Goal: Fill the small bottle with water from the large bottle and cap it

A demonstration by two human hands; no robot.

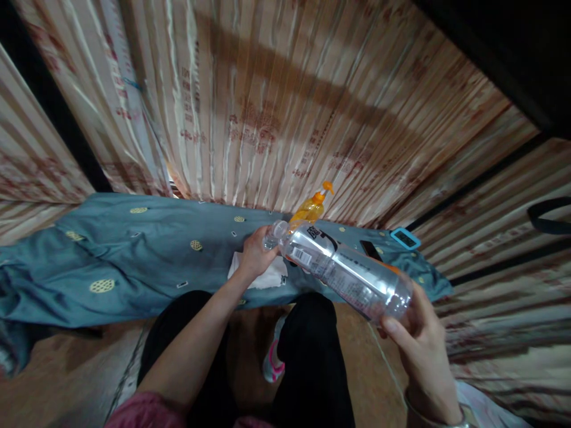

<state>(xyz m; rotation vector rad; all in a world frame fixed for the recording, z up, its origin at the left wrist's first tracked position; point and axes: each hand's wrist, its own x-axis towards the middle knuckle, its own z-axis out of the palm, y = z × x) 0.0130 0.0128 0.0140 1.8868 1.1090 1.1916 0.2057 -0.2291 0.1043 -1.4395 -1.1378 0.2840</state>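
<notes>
My right hand [419, 339] grips the base of a clear plastic bottle [343, 270] that lies tilted, its open neck pointing away toward the upper left. My left hand [255, 252] is closed around the bottle's neck and mouth, just above a white cloth or tissue [267, 276] lying on the blue-green patterned sheet [134, 255]. Behind the bottle stands an orange pump bottle [312, 205] with an orange nozzle.
A striped curtain [285, 101] hangs behind the sheet-covered surface. A small device with a turquoise rim [405, 238] and a dark flat object [370, 249] lie at the sheet's right end. My dark-trousered knees [307, 351] and a shoe [273, 362] are below, over a brown floor.
</notes>
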